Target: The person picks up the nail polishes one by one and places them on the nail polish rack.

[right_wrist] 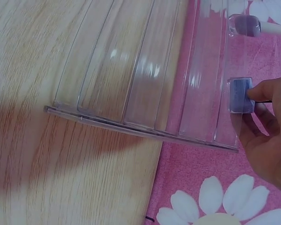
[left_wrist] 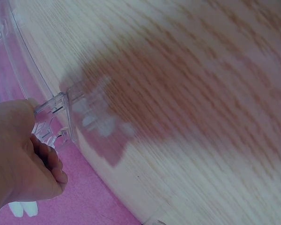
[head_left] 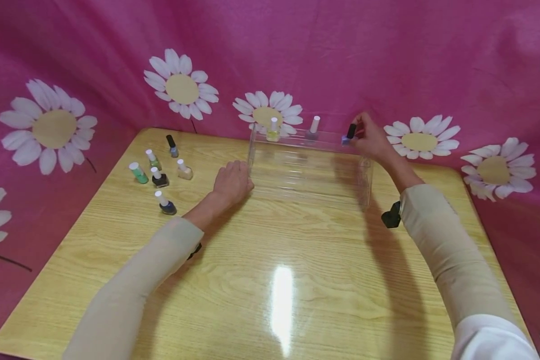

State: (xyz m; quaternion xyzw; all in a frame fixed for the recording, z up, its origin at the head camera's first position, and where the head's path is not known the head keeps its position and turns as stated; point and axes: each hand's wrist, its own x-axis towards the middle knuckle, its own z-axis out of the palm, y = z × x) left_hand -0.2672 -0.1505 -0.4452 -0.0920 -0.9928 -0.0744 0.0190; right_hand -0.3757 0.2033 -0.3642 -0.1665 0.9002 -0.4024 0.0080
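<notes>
A clear tiered plastic rack (head_left: 308, 172) stands at the back of the wooden table. My left hand (head_left: 232, 181) grips its left side; in the left wrist view, thumb and curled fingers (left_wrist: 51, 161) are at the rack's corner. At the right end of the top tier, my right hand (head_left: 372, 137) pinches a blue nail polish bottle (right_wrist: 241, 95) with a black cap (head_left: 351, 131). Also on that tier are a pale yellow nail polish (head_left: 273, 131) and a greyish-mauve one (head_left: 312, 129), both white-capped. Whether the blue bottle's base touches the tier, I cannot tell.
Several nail polish bottles stand on the table's left: a black-capped blue one (head_left: 172, 146), a green one (head_left: 139, 173), a black one (head_left: 159, 178), a beige one (head_left: 185, 170) and a dark blue one (head_left: 165, 203). A pink flowered cloth (head_left: 342, 60) hangs behind the rack.
</notes>
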